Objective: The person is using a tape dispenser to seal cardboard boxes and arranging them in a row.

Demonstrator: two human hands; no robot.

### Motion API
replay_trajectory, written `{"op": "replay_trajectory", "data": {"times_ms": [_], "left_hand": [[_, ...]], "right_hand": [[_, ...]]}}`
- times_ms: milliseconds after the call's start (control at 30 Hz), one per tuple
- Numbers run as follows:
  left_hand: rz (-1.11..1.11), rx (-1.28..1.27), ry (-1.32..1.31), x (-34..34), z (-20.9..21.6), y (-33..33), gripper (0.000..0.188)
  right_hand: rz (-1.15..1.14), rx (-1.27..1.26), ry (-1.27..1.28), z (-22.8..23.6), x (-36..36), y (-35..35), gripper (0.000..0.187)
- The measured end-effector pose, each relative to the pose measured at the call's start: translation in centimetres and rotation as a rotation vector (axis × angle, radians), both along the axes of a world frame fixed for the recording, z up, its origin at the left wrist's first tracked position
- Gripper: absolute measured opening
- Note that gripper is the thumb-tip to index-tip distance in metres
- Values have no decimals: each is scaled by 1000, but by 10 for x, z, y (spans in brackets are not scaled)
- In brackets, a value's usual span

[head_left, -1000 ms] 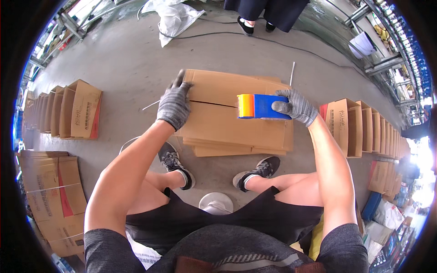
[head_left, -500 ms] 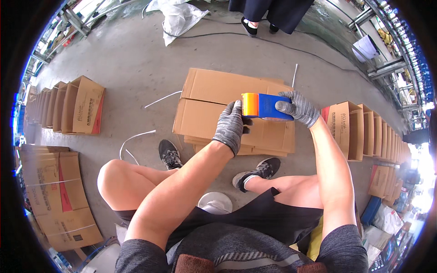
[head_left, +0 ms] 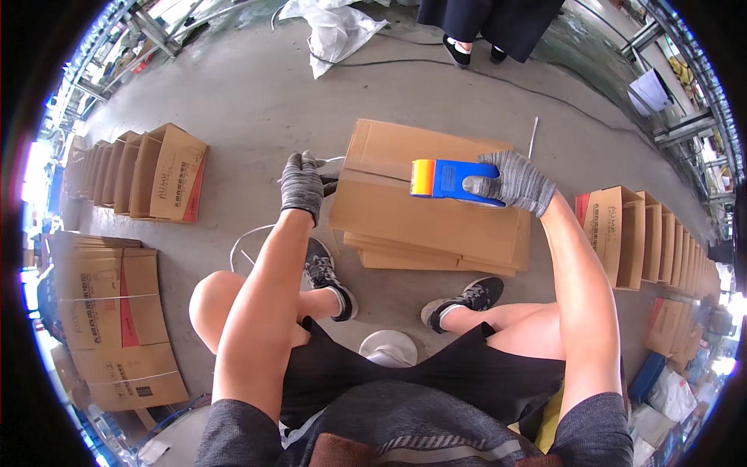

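My right hand, in a grey knit glove, grips a blue tape dispenser with a yellow-orange front end. The dispenser hangs over a stack of flattened cardboard boxes on the floor before me. A seam crosses the top sheet. To the left of the stack my gloved left hand is raised, its thumb apart from the fingers. I see nothing held in it. Part of a white strap shows behind that hand.
Rows of opened cartons stand at left and right. A strapped bundle of flat cartons lies lower left. Beyond the stack are a white plastic sheet, a dark cable and another person's shoes.
My left hand has moved left, away from the dispenser's front end and off the cardboard. My right hand keeps its hold on the dispenser. The view has shifted slightly.
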State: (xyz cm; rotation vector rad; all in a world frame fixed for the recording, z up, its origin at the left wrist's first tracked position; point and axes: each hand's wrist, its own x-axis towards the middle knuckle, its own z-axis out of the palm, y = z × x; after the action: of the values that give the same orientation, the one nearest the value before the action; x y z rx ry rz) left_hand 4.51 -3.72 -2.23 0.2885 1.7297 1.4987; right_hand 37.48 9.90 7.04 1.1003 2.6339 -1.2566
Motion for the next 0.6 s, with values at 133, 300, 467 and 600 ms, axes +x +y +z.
{"op": "replay_trajectory", "data": {"times_ms": [133, 300, 467, 600], "left_hand": [[-67, -58, 100, -35, -46, -3, 29], [-520, -373, 381, -16, -73, 5, 37], [-471, -407, 303, 5, -38, 17, 43], [-760, 218, 547, 7, -26, 27, 40]], "right_hand": [[12, 43, -11, 5, -18, -5, 63], [22, 113, -49, -3, -16, -3, 66], [11, 92, -21, -3, -11, -4, 68], [3, -8, -28, 2, -7, -4, 68]]}}
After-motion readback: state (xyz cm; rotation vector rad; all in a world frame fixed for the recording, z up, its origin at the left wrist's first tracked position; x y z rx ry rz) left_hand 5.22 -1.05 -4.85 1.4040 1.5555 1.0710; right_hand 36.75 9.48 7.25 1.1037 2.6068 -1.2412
